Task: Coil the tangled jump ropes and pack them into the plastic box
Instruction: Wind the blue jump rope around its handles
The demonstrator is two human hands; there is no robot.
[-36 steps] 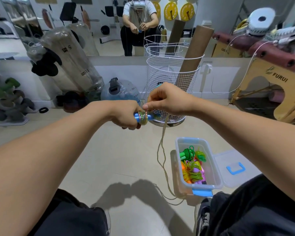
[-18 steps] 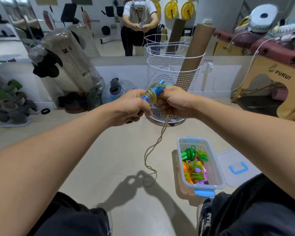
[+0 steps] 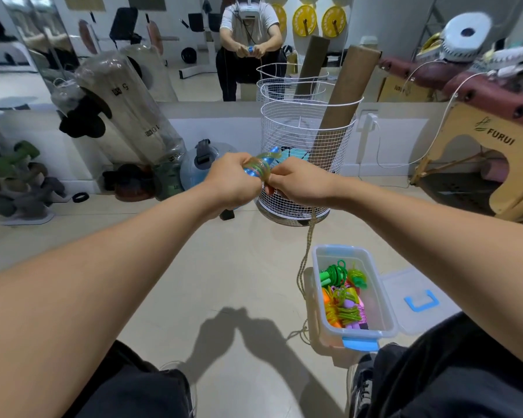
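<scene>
Blue handles [image 3: 261, 165] gripped by left hand [image 3: 230, 185], frame centre | rope [image 3: 310, 236] pinched by right hand [image 3: 296, 184], more wound on vs 1 s ago, tail shorter | plastic box [image 3: 384, 300] lower right, open | coil nearly done.

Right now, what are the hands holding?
A jump rope: left hand grips the blue handles with coils wound on; right hand pinches the cord beside them.
</scene>
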